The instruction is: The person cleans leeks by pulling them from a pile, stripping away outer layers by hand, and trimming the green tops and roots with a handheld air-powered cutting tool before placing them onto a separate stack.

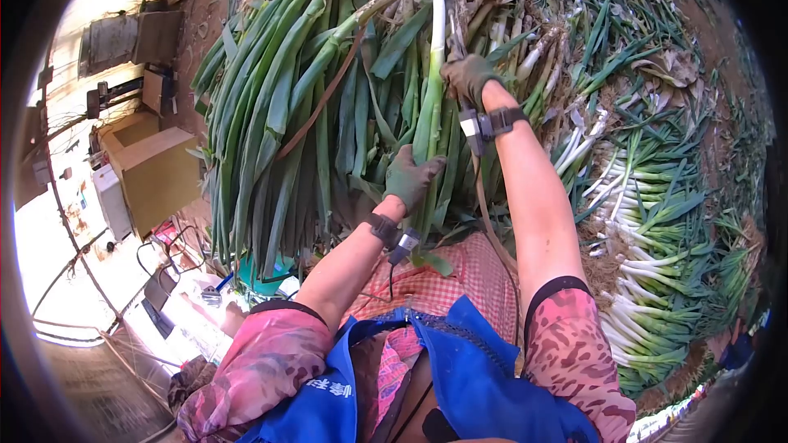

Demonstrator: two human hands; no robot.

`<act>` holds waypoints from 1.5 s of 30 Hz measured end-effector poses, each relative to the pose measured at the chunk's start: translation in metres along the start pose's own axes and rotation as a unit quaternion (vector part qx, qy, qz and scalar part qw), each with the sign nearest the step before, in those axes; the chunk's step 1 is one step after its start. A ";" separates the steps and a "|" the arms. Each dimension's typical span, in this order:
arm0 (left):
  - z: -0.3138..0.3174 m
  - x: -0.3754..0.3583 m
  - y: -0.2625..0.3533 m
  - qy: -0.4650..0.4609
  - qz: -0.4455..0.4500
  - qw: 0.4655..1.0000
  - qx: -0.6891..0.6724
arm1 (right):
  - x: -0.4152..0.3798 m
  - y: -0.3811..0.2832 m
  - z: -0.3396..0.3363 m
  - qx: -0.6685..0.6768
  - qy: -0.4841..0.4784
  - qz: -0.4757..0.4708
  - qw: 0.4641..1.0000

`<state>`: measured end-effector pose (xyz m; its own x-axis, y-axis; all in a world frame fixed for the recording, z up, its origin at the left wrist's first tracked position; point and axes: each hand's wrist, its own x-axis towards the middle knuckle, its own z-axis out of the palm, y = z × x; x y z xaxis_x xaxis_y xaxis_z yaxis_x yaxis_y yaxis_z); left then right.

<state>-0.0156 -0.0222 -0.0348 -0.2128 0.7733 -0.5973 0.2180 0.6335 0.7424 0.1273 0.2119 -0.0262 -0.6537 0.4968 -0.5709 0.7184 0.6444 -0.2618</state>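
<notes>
Two gloved hands grip one leek [432, 74]; left hand [410, 178] closed at six o'clock, right hand [468, 78] closed at one; bending could snap it.

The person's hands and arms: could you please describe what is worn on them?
Both the left hand and right hand wear dark green gloves. Each wrist carries a black strap with a small device. Pink patterned sleeves with black cuffs cover the upper arms.
</notes>
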 end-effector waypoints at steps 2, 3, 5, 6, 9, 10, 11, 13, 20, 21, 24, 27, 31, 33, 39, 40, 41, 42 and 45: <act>-0.006 0.004 -0.008 -0.036 -0.014 0.995 -0.089 | 0.034 0.011 0.101 -0.104 0.188 -0.100 0.971; -0.011 0.001 0.001 -0.065 -0.027 0.989 -0.129 | 0.060 0.015 0.155 -0.155 0.265 -0.119 0.944; -0.020 -0.006 0.031 -0.111 -0.106 0.973 -0.173 | 0.034 0.008 0.129 -0.017 0.224 -0.139 0.965; -0.026 -0.006 0.039 -0.162 -0.158 0.946 -0.230 | 0.042 0.009 0.127 0.105 0.227 -0.135 0.959; -0.037 -0.007 0.045 -0.250 -0.272 0.862 -0.346 | 0.017 -0.007 0.093 0.353 0.205 -0.015 0.913; -0.036 -0.006 0.047 -0.256 -0.240 0.898 -0.266 | 0.009 -0.011 0.093 0.218 0.246 -0.042 0.943; -0.035 0.000 0.052 -0.259 -0.204 0.926 -0.185 | 0.002 -0.015 0.093 0.078 0.296 -0.057 0.950; -0.039 0.015 0.064 -0.154 -0.094 0.964 0.194 | -0.005 -0.033 0.122 0.549 0.193 0.088 0.809; -0.132 0.183 0.122 0.289 0.369 0.687 0.555 | -0.101 -0.083 0.156 0.670 0.036 0.220 0.709; -0.139 0.194 0.143 0.190 0.258 0.701 0.637 | -0.108 -0.090 0.160 0.679 0.027 0.244 0.692; -0.129 0.199 0.191 0.027 0.096 0.703 0.704 | -0.115 -0.104 0.177 0.685 0.040 0.275 0.673; -0.091 0.166 0.181 -0.095 0.068 0.745 0.657 | -0.114 -0.108 0.173 0.691 0.068 0.273 0.666; -0.054 0.124 0.143 -0.231 0.038 0.867 0.440 | -0.114 -0.104 0.176 0.730 0.100 0.270 0.619; -0.043 0.130 0.096 -0.256 -0.003 0.908 0.331 | -0.116 -0.103 0.180 0.784 0.096 0.254 0.558; -0.044 0.128 0.033 -0.184 -0.110 0.968 0.133 | -0.161 -0.156 0.135 0.703 0.122 0.212 0.668; -0.044 0.126 0.032 -0.183 -0.123 0.972 0.079 | -0.163 -0.163 0.129 0.668 0.135 0.218 0.698; -0.045 0.125 0.032 -0.165 -0.101 0.977 0.095 | -0.162 -0.167 0.127 0.641 0.121 0.234 0.721; -0.045 0.121 0.037 -0.147 -0.079 0.980 0.110 | -0.162 -0.171 0.125 0.613 0.129 0.239 0.742; -0.048 0.116 0.056 -0.138 -0.085 0.981 0.110 | -0.160 -0.177 0.118 0.571 0.143 0.248 0.769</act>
<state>-0.0741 0.1011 -0.0479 -0.0047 0.6149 -0.7886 0.4078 0.7213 0.5599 0.1323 -0.0502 0.0197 -0.1392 0.7302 -0.6690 0.5294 -0.5160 -0.6734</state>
